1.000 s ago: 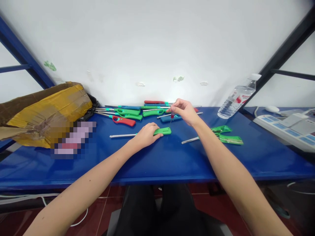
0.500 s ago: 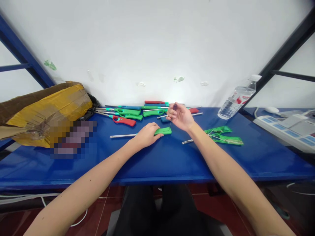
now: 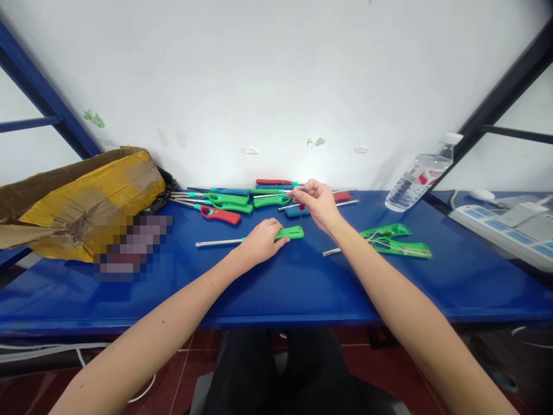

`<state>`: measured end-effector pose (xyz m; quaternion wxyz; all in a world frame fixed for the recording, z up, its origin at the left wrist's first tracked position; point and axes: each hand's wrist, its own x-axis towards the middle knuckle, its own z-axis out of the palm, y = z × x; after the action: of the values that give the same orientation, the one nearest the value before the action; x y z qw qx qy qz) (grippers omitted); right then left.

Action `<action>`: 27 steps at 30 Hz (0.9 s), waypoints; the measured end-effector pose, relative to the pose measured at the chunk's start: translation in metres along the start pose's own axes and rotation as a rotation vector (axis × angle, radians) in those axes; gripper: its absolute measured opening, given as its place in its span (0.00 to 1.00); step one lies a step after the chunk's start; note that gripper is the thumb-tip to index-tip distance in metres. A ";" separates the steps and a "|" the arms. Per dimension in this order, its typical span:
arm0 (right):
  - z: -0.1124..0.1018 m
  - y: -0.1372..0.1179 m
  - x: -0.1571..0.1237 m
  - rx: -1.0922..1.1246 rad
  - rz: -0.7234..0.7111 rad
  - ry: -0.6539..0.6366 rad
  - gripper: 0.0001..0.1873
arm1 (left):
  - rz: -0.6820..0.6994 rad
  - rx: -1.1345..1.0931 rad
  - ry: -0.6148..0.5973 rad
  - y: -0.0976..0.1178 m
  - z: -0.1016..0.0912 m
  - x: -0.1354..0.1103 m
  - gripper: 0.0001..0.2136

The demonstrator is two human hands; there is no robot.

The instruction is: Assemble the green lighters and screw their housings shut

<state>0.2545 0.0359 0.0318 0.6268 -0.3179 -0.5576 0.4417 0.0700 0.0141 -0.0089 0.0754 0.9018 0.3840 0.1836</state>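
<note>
My left hand [image 3: 262, 241] is closed around the green handle of a long-necked gas lighter [image 3: 291, 233], pressing it to the table. The lighter's metal tube points left. My right hand [image 3: 320, 205] pinches the top of a small screwdriver [image 3: 301, 206] with a dark red grip. Its thin shaft stands nearly upright, and the tip meets the right end of the green handle. What lies under the left palm is hidden. To the right lies another green lighter [image 3: 397, 246] with its casing spread apart, partly behind my right forearm.
Several red, green and blue lighters [image 3: 228, 200] lie along the wall. At left stands a taped cardboard box [image 3: 125, 178], a blurred patch before it. A water bottle [image 3: 417, 181] leans at the right, near a white power strip [image 3: 501, 227]. The blue table [image 3: 276, 294] has a front edge near me.
My right hand has changed its hold: the fingers now reach over the screwdriver's top, and its red grip shows below them. The left hand stays on the lighter. The view has shifted slightly.
</note>
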 end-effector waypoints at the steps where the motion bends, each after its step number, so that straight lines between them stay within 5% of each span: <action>1: 0.001 -0.001 -0.001 0.009 0.013 -0.006 0.25 | 0.001 0.009 -0.001 0.001 0.001 0.000 0.10; 8: 0.007 -0.004 -0.004 0.057 0.079 -0.041 0.27 | 0.036 0.094 0.027 -0.002 -0.014 -0.004 0.18; 14: 0.006 -0.002 -0.004 0.008 0.094 -0.026 0.27 | -0.582 0.399 0.558 -0.032 -0.067 -0.012 0.26; 20: 0.004 -0.003 -0.003 0.005 0.084 -0.040 0.27 | -1.057 0.251 0.395 -0.091 -0.090 -0.028 0.37; 27: 0.005 -0.005 -0.004 -0.055 0.083 0.003 0.26 | -1.119 0.079 0.367 -0.114 -0.088 -0.032 0.41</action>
<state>0.2511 0.0297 0.0356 0.5999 -0.3586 -0.5548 0.4515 -0.0599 0.0696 0.0318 0.0594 0.5179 0.8146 0.2545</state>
